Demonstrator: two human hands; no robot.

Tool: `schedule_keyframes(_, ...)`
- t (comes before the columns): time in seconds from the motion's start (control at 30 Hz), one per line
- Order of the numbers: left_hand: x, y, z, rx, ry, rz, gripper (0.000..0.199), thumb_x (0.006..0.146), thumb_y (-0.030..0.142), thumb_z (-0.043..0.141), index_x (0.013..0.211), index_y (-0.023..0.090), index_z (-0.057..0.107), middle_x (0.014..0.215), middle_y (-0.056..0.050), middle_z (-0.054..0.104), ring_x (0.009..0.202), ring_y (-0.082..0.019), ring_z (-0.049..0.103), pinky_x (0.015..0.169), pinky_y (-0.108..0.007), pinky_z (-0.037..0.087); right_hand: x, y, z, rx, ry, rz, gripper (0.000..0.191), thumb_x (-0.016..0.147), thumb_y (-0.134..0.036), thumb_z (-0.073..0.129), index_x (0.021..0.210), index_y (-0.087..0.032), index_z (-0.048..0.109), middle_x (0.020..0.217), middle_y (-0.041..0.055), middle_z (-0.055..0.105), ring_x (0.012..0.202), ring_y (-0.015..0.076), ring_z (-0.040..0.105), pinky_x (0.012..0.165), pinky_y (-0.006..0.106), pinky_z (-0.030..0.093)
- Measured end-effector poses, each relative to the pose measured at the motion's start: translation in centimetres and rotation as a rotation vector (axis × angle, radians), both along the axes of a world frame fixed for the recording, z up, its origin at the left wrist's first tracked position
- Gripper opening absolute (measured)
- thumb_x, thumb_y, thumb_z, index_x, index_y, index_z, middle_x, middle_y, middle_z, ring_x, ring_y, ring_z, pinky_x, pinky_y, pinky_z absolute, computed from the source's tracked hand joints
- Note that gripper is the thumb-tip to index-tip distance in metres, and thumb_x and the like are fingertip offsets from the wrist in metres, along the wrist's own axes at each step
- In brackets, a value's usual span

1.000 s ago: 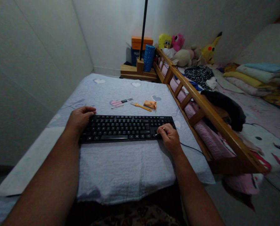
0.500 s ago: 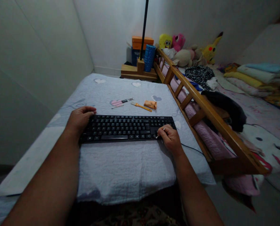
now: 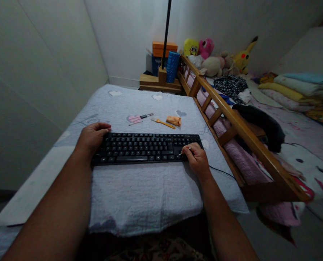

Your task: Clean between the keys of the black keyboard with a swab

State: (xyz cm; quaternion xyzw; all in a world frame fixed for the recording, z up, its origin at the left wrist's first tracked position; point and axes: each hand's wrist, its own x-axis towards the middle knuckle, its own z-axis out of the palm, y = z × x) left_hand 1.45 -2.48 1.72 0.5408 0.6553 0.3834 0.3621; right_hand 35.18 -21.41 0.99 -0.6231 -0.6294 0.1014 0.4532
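Note:
A black keyboard [image 3: 139, 146] lies flat on the pale cloth, its long side facing me. My left hand [image 3: 92, 136] grips the keyboard's left end, with the fingers at its far corner. Between the thumb and fingers of my right hand [image 3: 196, 157] is a thin white cotton swab [image 3: 180, 154]. The swab's lower tip is at the keys near the arrow-key area, and its other end pokes out above my fingers. My right hand covers part of the number pad.
Beyond the keyboard lie a yellow-handled brush [image 3: 165, 124], a crumpled orange cloth bundle [image 3: 173, 120], a pointed tool with a black grip [image 3: 143, 116] and a thin stick [image 3: 135, 123]. A wooden bed rail [image 3: 232, 116] runs along the right. The keyboard's cable [image 3: 221, 170] trails rightward.
The swab's lower tip has shifted slightly away from me over the keys, with a small move of my right hand. My left hand and the keyboard stay put.

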Motion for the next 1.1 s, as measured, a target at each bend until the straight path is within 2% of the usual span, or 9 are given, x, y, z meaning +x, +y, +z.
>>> schedule_keyframes(0.37,-0.02,0.02,0.01,0.001,0.039,-0.006,0.027,0.063,0.025,0.066,0.088,0.018,0.073,0.093,-0.006,0.075,0.094,-0.026,0.066,0.095,-0.039,0.048,-0.09,0.05,-0.12,0.009,-0.004,0.007,0.027,0.096,-0.028,0.052,0.072,-0.024,0.064,0.077,0.0036,0.068,0.084,0.0220,0.060,0.080,0.038,0.045)
schedule_keyframes(0.57,-0.04,0.02,-0.05,0.016,0.037,-0.014,0.025,0.063,0.026,0.066,0.086,0.018,0.073,0.090,-0.006,0.074,0.091,-0.025,0.066,0.091,-0.038,0.050,-0.31,0.13,0.03,0.009,-0.008,0.021,0.027,0.096,-0.029,0.053,0.074,-0.024,0.066,0.076,0.0037,0.068,0.084,0.0224,0.061,0.080,0.038,0.046)
schedule_keyframes(0.97,0.18,-0.14,0.44,0.001,0.014,-0.005,0.020,0.063,0.021,0.066,0.082,0.019,0.071,0.092,-0.006,0.075,0.096,-0.026,0.067,0.096,-0.039,0.049,-0.83,0.23,0.17,-0.010,-0.005,0.080,0.025,0.096,-0.029,0.053,0.076,-0.025,0.069,0.077,0.0041,0.070,0.085,0.0230,0.061,0.081,0.039,0.046)
schedule_keyframes(1.1,-0.15,0.15,-0.14,-0.005,0.004,-0.011,0.022,0.064,0.023,0.067,0.085,0.019,0.072,0.094,-0.006,0.075,0.095,-0.026,0.067,0.096,-0.040,0.048,-0.93,0.25,0.26,-0.007,-0.011,0.093,0.025,0.096,-0.029,0.053,0.076,-0.025,0.068,0.076,0.0039,0.070,0.083,0.0227,0.059,0.079,0.039,0.046)
